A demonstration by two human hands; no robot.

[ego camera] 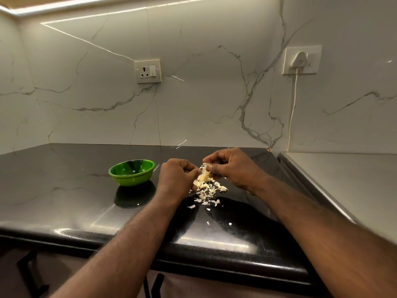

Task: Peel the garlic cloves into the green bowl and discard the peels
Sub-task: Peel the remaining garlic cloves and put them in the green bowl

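A green bowl (pixel 131 172) stands on the black countertop, left of my hands. My left hand (pixel 175 179) and my right hand (pixel 231 168) meet just above the counter, fingers curled, both pinching a pale garlic clove (pixel 206 164) with loose skin hanging from it. Below them lies a heap of garlic peels (pixel 207 190), with small flakes scattered toward the front edge. I cannot see inside the bowl well enough to tell what it holds.
The glossy black countertop (pixel 64 190) runs to a marble wall behind. A grey steel surface (pixel 343 179) adjoins it on the right. Wall sockets (pixel 147 71) sit above, one with a white plug and cable (pixel 292 108) hanging down.
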